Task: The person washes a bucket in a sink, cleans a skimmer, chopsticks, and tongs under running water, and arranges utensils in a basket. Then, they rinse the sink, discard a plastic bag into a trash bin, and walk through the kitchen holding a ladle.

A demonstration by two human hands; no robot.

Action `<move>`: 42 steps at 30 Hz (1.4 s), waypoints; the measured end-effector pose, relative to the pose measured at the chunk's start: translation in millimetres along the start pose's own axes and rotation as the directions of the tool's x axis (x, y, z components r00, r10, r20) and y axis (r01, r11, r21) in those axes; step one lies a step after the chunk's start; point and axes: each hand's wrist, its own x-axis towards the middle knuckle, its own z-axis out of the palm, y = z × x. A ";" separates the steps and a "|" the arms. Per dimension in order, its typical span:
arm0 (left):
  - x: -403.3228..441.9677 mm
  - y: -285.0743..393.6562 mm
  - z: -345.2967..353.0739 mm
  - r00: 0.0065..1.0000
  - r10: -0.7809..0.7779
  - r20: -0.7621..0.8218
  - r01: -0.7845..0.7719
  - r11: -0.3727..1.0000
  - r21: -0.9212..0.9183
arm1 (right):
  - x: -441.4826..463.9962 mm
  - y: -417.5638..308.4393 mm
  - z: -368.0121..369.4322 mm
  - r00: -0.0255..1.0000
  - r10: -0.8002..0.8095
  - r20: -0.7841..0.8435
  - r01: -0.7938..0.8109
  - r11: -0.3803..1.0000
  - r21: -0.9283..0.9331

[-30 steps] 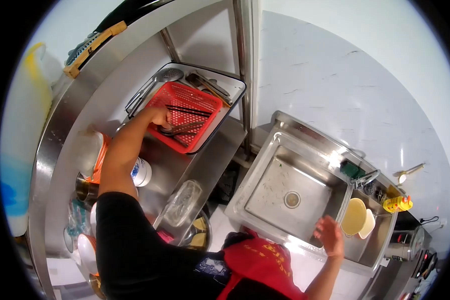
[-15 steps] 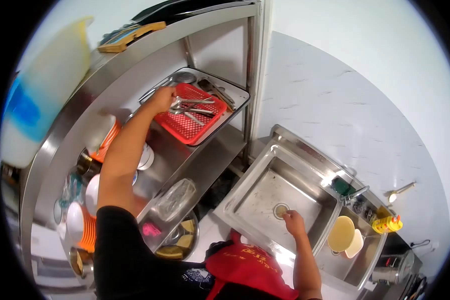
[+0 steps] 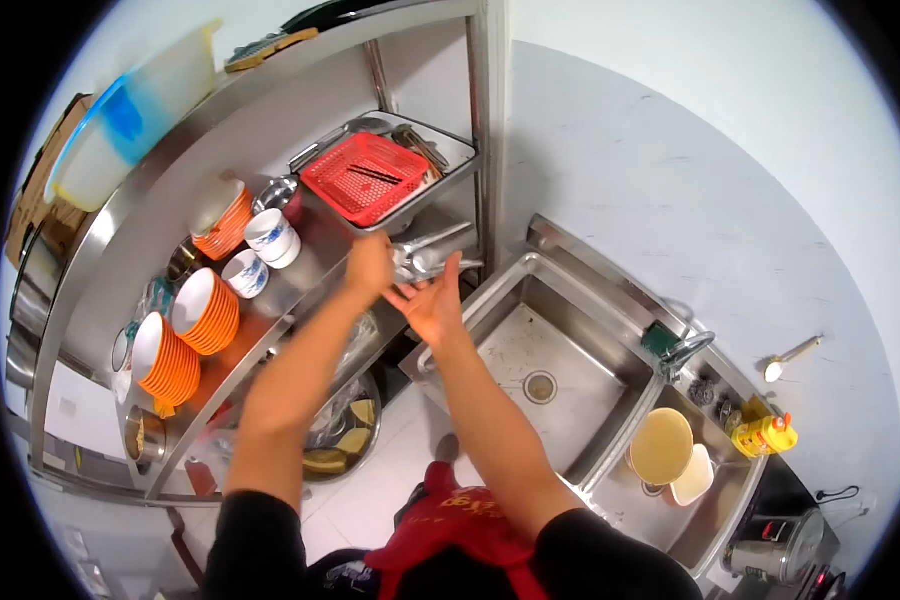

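Cutlery [image 3: 432, 260] has moved beyond the tray [image 3: 431, 195]'s front edge, gripped in your left hand [image 3: 370, 263]; loosening could spill it past your open right hand [image 3: 434, 310].

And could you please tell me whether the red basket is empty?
Not empty: dark chopsticks lie inside the red basket.

A grey marbled panel [image 3: 670, 200] covers the wall under a white upper part [image 3: 710, 60]. Metal shelving [image 3: 475, 110] stands left of a two-basin steel sink [image 3: 580, 380]; pale floor tiles [image 3: 370, 515] show below, and light glints off the steel.
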 end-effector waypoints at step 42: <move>-138.9 165.1 612.7 0.601 0.589 0.540 -0.411 0.807 -0.424 | -266.9 -135.1 -246.5 0.105 -0.649 -0.754 -0.438 0.650 -0.621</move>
